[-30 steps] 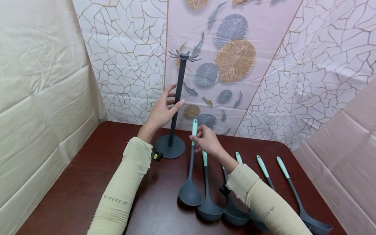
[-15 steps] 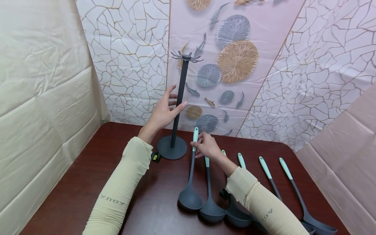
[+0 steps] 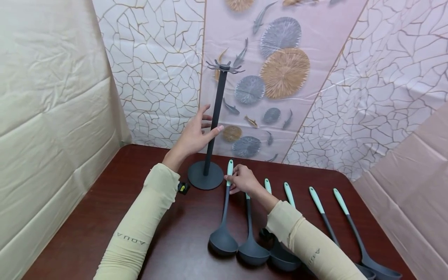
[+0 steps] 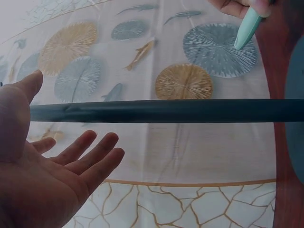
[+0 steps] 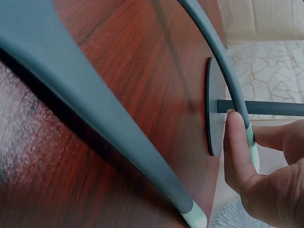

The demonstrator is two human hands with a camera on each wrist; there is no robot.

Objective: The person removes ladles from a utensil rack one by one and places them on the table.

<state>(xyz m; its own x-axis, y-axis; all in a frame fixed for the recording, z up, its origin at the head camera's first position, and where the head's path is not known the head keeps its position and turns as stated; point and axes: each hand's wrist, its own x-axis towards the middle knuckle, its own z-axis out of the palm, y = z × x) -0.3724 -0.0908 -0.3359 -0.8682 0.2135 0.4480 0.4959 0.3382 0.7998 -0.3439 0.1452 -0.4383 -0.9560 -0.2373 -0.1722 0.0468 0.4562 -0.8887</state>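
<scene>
My right hand [image 3: 245,182] pinches the mint handle of the leftmost ladle [image 3: 224,242], whose dark grey bowl is low, at or just above the table. In the right wrist view, thumb and finger meet on the handle just beyond the grey shaft [image 5: 221,52]. A dark utensil stand [image 3: 217,101] rises at the back, a ring of hooks on top and a round base below. Around its pole curves my left hand [image 3: 192,136], with fingers spread. The left wrist view has a gap between these fingers and the pole [image 4: 166,110].
A second ladle [image 3: 253,252] lies just right of the held one. Several more extend rightward, among them the far-right ladle [image 3: 378,268]; my right sleeve [image 3: 311,241] covers some. The dark red table [image 3: 94,217] ends at patterned cloth [image 3: 157,77] behind.
My right hand has lowered the ladle's handle and shifted slightly left, and the bowl sits a little lower. My left hand stays by the pole. The view has shifted slightly.
</scene>
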